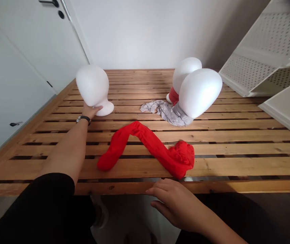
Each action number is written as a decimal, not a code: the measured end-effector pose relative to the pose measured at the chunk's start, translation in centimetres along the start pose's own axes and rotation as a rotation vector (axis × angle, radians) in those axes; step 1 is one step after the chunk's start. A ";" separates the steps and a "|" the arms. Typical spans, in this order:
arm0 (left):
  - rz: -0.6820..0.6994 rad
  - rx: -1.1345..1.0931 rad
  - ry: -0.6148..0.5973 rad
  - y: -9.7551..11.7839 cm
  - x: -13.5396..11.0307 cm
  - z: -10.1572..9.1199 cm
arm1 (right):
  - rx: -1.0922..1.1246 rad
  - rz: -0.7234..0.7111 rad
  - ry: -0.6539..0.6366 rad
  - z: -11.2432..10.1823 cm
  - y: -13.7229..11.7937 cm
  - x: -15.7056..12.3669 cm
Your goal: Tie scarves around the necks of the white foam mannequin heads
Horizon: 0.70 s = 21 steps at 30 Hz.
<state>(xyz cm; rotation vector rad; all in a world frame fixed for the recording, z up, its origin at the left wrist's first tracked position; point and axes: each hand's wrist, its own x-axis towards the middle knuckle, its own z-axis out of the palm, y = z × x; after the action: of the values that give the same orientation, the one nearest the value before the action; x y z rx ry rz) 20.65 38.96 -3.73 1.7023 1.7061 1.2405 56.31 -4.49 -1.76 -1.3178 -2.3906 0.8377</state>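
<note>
My left hand (91,110) reaches far over the slatted wooden table (236,135) and grips the neck of a white foam mannequin head (93,85) standing at the back left. My right hand (174,201) hovers at the table's near edge, fingers loosely apart and holding nothing. Just beyond it lies a long red fabric piece (155,149), bunched at its right end. Two more white foam heads (200,90) stand at the back right, the rear one (185,69) with red cloth at its neck. A crumpled grey cloth (166,112) lies under the nearer one.
A white perforated metal shelf unit (264,57) leans at the right, over the table's far right corner. White cabinet doors (20,67) line the left side. A white wall closes the back. The table has gaps between its slats.
</note>
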 end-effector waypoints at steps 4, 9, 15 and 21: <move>-0.054 0.024 -0.022 -0.3 2.3 1.1 | -0.066 0.008 -0.077 1.0 1.2 0.0; -0.075 0.026 0.039 0.9 2.0 2.1 | -0.106 0.014 -0.093 1.0 1.5 0.7; 0.053 -0.054 -0.031 5.2 -3.1 1.0 | -0.090 0.019 -0.053 0.1 1.1 1.3; 0.078 -0.101 -0.129 9.8 -18.4 -2.0 | -0.156 0.060 0.091 -0.2 1.1 1.3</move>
<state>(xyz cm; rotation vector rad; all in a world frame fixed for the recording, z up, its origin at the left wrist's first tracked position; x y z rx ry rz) 27.44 19.49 -0.02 1.7623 1.4908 1.2020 56.40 -2.88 -2.30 -1.4601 -2.3965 0.6023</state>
